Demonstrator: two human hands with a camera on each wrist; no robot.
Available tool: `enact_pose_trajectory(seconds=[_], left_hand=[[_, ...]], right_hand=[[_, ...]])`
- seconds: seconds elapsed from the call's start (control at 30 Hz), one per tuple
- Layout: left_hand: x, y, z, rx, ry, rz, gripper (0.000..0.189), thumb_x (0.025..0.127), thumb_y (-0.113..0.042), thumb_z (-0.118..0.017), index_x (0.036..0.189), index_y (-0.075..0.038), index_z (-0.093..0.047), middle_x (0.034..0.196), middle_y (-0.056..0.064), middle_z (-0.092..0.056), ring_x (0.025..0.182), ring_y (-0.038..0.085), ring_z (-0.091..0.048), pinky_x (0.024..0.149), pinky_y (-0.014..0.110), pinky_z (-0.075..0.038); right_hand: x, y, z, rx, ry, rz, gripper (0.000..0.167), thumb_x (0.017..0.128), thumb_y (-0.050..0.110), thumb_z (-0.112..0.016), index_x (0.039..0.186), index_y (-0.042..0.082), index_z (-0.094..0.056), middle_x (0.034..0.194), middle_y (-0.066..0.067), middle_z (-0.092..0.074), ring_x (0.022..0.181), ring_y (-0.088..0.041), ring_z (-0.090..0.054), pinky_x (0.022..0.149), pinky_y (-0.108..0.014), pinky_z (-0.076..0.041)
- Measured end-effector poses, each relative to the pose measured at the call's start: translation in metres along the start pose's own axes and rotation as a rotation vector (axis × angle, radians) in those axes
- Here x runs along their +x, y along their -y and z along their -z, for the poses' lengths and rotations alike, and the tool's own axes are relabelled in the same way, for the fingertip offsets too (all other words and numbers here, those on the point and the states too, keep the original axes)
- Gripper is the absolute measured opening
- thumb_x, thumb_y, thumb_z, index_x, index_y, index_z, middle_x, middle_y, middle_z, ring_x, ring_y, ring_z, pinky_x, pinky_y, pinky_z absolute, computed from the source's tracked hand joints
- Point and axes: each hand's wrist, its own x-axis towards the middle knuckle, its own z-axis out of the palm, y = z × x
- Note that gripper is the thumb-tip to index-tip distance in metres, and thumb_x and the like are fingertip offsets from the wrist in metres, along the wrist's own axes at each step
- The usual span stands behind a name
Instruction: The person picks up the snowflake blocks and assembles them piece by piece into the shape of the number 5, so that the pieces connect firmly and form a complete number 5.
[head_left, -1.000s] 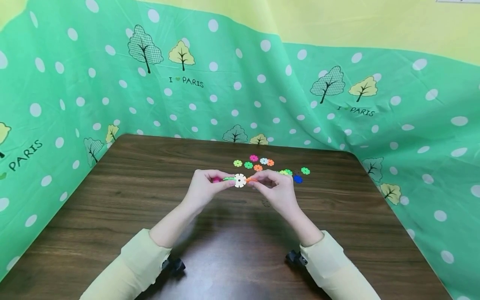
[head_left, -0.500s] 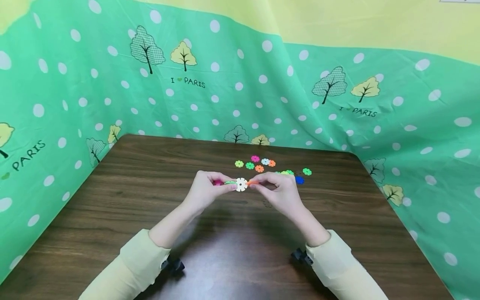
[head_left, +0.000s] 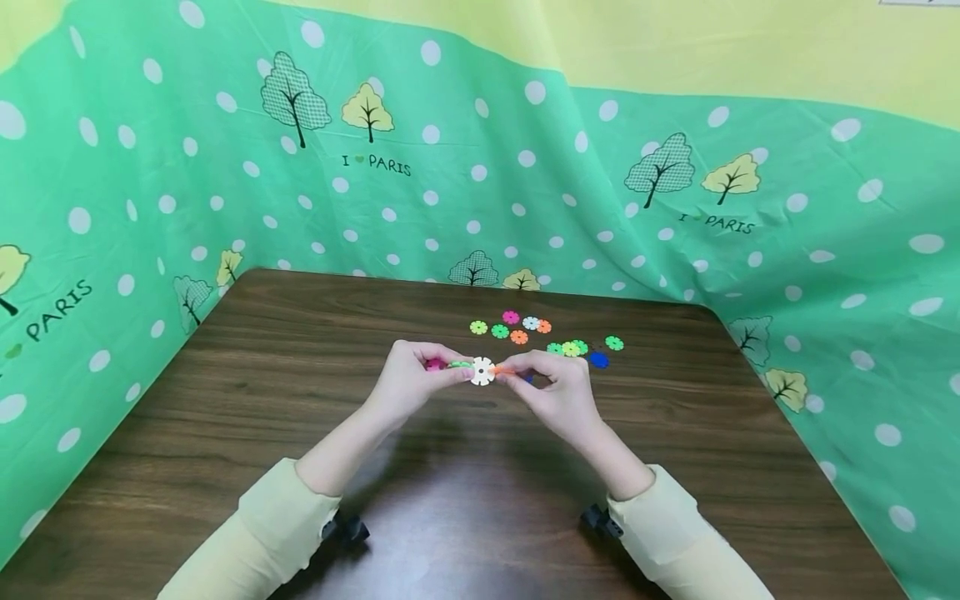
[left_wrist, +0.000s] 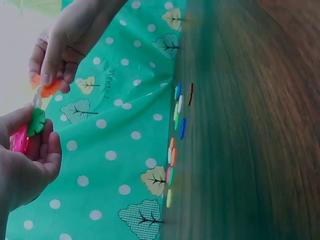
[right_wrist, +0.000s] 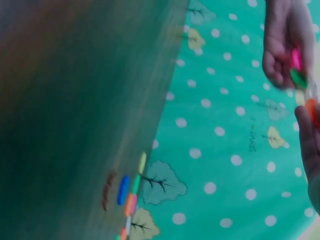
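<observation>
Polka-dot curtain (head_left: 465, 196); wood worktop (head_left: 240, 400). White disc (head_left: 486, 366): held aloft. Left of it: green disc (left_wrist: 36, 123), pink disc (left_wrist: 20, 140), gripped by left hand (head_left: 408, 377). Right of it: orange disc (left_wrist: 50, 89), pinched by right hand (head_left: 557, 390), partly screening a blue disc (head_left: 528, 379). Beyond it: loose coloured discs (head_left: 516, 335).

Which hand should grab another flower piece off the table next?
Probably the right hand: a loose blue piece lies just beyond it, and it pinches only the orange piece. The left hand is farther from that blue piece and holds the end with the green piece and pink piece.
</observation>
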Motion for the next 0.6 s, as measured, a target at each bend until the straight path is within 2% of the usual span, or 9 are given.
enact_pose_trajectory(seconds=[0.1,0.23,0.37,0.47,0.6], left_hand=[[0.004,0.013,-0.001,-0.005,0.003,-0.007,0.015,0.075,-0.008,-0.079,0.087,0.000,-0.075,0.065,0.019,-0.064,0.049,0.010,-0.029,0.043,0.020,-0.022],[0.008,0.020,-0.001,-0.003,0.011,-0.016,0.016,0.075,-0.013,-0.080,0.087,-0.004,-0.076,0.062,0.011,-0.062,0.050,0.010,-0.031,0.043,0.020,-0.025],[0.011,0.019,-0.001,-0.012,0.033,-0.020,0.019,0.076,-0.017,-0.080,0.094,-0.011,-0.075,0.078,0.002,-0.069,0.055,0.011,-0.042,0.046,0.018,-0.035],[0.013,0.018,-0.002,0.014,0.073,-0.068,0.022,0.076,-0.022,-0.080,0.097,-0.017,-0.075,0.093,-0.002,-0.071,0.068,0.012,-0.056,0.055,0.020,-0.047],[0.014,0.022,-0.004,0.074,0.118,-0.147,0.017,0.076,-0.024,-0.080,0.092,-0.019,-0.076,0.093,-0.004,-0.071,0.081,0.013,-0.063,0.061,0.025,-0.052]], right_hand=[[-0.004,-0.002,-0.004,0.008,-0.026,-0.010,0.017,0.070,0.003,-0.081,0.085,0.006,-0.074,0.081,-0.006,-0.073,0.066,-0.010,-0.066,0.059,-0.023,-0.054],[-0.005,-0.004,-0.005,0.025,-0.032,-0.059,0.019,0.069,0.000,-0.081,0.085,0.005,-0.074,0.081,-0.007,-0.073,0.067,-0.012,-0.067,0.060,-0.020,-0.054],[0.001,0.001,-0.004,0.043,-0.016,-0.142,0.019,0.070,-0.004,-0.079,0.086,0.003,-0.072,0.081,-0.010,-0.073,0.067,-0.014,-0.068,0.061,-0.020,-0.055],[0.007,0.013,-0.002,0.052,0.012,-0.188,0.019,0.071,-0.005,-0.077,0.089,0.000,-0.071,0.083,-0.011,-0.072,0.069,-0.016,-0.069,0.064,-0.021,-0.056],[0.008,0.022,-0.002,0.048,0.057,-0.192,0.023,0.071,-0.005,-0.078,0.093,-0.002,-0.069,0.087,-0.013,-0.072,0.072,-0.017,-0.070,0.066,-0.023,-0.056]])
